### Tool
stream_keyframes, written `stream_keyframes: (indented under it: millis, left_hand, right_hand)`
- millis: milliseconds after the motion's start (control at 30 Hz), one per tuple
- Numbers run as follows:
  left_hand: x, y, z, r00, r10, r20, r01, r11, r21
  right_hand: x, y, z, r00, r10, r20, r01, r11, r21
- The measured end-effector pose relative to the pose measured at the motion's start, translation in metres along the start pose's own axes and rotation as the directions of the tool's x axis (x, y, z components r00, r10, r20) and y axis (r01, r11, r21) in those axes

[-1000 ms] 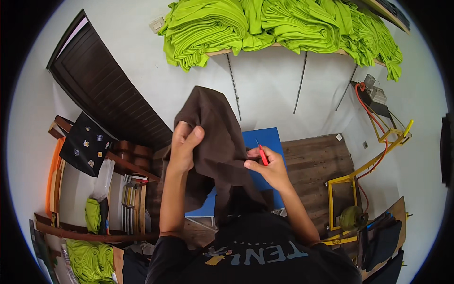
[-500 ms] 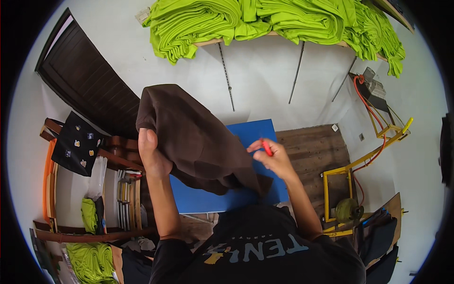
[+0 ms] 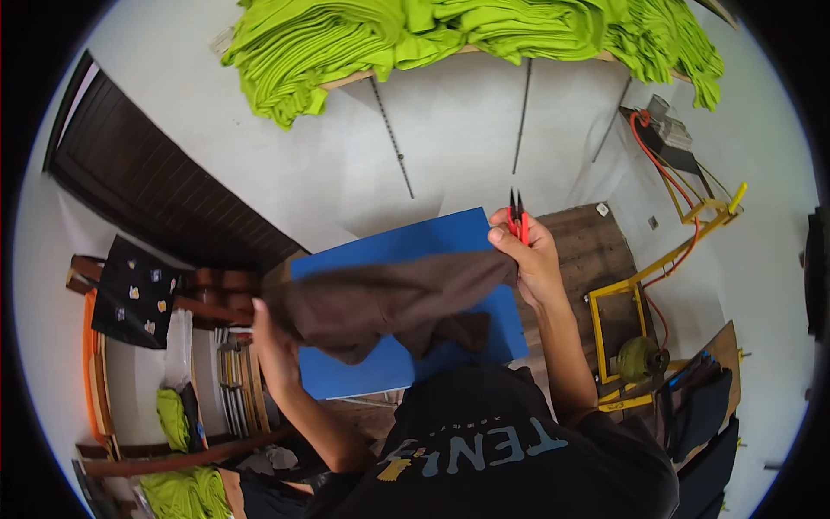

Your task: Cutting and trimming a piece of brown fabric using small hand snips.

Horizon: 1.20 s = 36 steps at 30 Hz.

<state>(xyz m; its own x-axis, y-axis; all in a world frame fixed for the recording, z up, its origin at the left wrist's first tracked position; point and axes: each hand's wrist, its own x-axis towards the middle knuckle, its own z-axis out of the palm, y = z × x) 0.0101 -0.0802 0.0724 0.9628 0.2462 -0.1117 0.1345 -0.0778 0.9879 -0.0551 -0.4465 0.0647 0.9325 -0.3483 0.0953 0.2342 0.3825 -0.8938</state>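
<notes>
A dark brown cloth (image 3: 389,298) hangs stretched between my two hands above the blue tabletop (image 3: 432,229), partly blurred, with loose folds dangling toward me. My left hand (image 3: 277,346) grips its left end; the thumb points up and the other fingers are mostly hidden by the cloth. At the right end, my right hand (image 3: 538,259) is closed around small red-handled thread snips (image 3: 517,221), their dark blades pointing away from me. The cloth's right tip meets that same hand near the thumb.
Stacked lime-green fabric (image 3: 328,52) fills a wall shelf at the back. On the right stands a yellow metal frame (image 3: 596,329) with an orange hose (image 3: 687,251). A dark slatted door (image 3: 156,173) and a black patterned bag (image 3: 134,294) are at the left.
The brown cloth has come down and is now drawn out sideways. My left hand has lowered; my right hand has moved up and right to the cloth's end, the snips now pointing away.
</notes>
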Motion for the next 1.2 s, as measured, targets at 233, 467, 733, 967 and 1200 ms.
stream_keyframes:
  millis: [233,467,733,967,1200]
  left_hand:
    - [-0.07,-0.062,0.034,0.784,0.446,0.431,-0.61,0.68,0.407]
    - [-0.093,-0.047,0.101,0.691,0.279,0.667,-0.377,0.926,0.003]
    - [-0.12,-0.022,0.107,0.819,0.069,0.57,0.3,0.795,-0.527]
    - [-0.132,-0.011,0.117,0.744,0.146,0.652,0.401,0.683,-0.611]
    - [-0.129,-0.012,0.113,0.762,0.152,0.629,0.354,0.716,-0.602]
  right_hand:
    - [-0.027,-0.001,0.037,0.944,0.181,0.277,-0.136,0.975,-0.177]
    - [-0.034,0.002,0.075,0.855,0.291,0.429,-0.238,0.956,-0.174]
    - [-0.072,0.004,0.022,0.991,0.129,0.046,-0.122,0.983,-0.141]
    - [-0.104,0.031,0.012,0.918,0.395,-0.041,-0.393,0.918,0.049]
    - [-0.111,0.03,-0.001,0.913,0.403,0.061,-0.408,0.9,0.154]
